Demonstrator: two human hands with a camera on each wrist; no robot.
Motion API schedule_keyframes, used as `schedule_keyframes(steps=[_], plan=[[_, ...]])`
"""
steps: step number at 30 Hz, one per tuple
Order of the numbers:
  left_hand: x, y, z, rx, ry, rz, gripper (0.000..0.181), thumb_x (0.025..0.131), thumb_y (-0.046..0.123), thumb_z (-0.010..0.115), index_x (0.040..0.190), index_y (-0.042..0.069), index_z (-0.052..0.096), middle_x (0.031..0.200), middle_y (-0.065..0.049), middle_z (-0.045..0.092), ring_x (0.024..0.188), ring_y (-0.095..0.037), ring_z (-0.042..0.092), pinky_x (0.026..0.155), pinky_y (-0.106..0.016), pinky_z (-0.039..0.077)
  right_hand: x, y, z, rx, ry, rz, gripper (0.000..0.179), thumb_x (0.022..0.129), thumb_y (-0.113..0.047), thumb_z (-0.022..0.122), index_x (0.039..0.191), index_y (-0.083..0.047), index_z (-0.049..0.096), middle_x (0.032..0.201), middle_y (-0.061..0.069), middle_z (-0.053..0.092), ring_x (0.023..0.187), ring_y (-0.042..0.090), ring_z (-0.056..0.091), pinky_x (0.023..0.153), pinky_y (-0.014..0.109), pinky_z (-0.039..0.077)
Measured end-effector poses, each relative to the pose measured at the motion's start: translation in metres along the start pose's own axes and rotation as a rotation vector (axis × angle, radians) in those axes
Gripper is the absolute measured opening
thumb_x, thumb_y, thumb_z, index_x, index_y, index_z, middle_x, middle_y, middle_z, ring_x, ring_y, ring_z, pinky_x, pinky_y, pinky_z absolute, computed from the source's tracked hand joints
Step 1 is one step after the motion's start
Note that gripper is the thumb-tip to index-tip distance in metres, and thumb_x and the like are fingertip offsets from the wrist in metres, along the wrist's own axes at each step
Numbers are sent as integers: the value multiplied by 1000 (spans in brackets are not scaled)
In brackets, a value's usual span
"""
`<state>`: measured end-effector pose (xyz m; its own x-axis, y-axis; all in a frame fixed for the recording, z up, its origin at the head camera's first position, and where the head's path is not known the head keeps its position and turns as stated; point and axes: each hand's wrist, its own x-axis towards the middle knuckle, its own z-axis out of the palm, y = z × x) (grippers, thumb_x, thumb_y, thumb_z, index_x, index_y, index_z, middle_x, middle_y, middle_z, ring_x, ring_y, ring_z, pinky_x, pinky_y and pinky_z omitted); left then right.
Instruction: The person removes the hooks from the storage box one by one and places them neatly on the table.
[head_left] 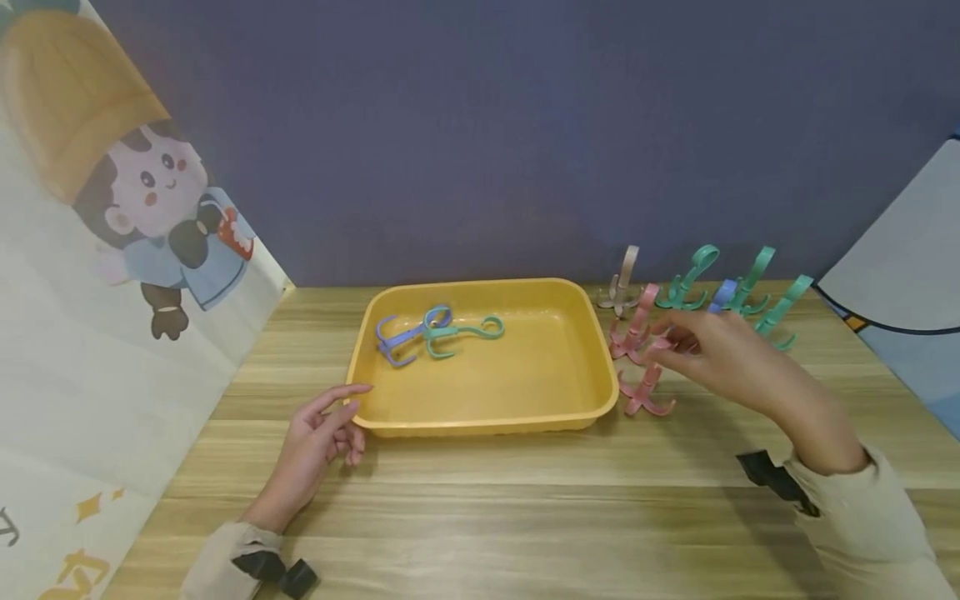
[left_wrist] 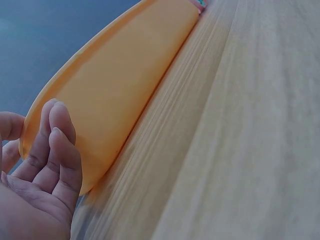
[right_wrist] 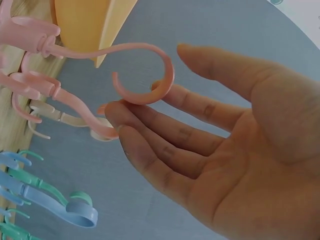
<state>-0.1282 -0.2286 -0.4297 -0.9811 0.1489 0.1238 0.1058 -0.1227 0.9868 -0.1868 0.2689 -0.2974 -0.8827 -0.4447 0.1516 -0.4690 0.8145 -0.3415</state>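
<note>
My left hand (head_left: 311, 442) holds the near left corner of a yellow plastic tray (head_left: 480, 427), with index finger and thumb over the rim. In the left wrist view the other fingers (left_wrist: 62, 135) lie loosely bent beside its outer wall. Inside the tray lie a purple multi-prong hanging hook (head_left: 405, 335) and a green one (head_left: 461, 332), partly overlapping. My right hand (head_left: 720, 354) is at the curled top of the nearest pink hanging hook (head_left: 641, 393). In the right wrist view, that curl (right_wrist: 167, 65) sits between the spread thumb and the fingers (right_wrist: 165, 117), fingertips right at its lower side.
Several more hooks stand prongs-down right of the tray: another pink one (head_left: 636, 325), a beige one (head_left: 621, 279), green ones (head_left: 686, 283) and a blue one (head_left: 723, 293). A dark wall panel (head_left: 480, 142) rises behind the wooden table (head_left: 480, 517).
</note>
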Motion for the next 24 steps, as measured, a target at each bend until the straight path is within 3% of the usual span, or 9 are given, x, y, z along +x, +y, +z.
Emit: schedule_keyframes(steps=[15,20,24], plan=[[0,0,-1,6,-12,2,36,105,13,50,135,-6,52,64,-5,65,52,-11,60,45,-25,51,-5,-12,-4,-13,49,-6,20,98,-21,66,114,-11,69,100,8,73,89,30,71,73,51,58],[0,0,0,9,-3,-2,37,105,14,51,136,-7,51,64,-5,65,52,-12,60,45,-25,51,-5,-22,-1,-9,131,-45,22,97,-18,67,117,-8,68,106,9,73,92,32,70,72,51,57],[0,1,0,8,-2,-6,38,105,14,51,136,-9,49,64,-5,65,53,-12,60,45,-25,51,-1,-33,9,4,236,-107,18,94,-12,69,112,-9,69,101,5,72,81,21,69,66,43,57]])
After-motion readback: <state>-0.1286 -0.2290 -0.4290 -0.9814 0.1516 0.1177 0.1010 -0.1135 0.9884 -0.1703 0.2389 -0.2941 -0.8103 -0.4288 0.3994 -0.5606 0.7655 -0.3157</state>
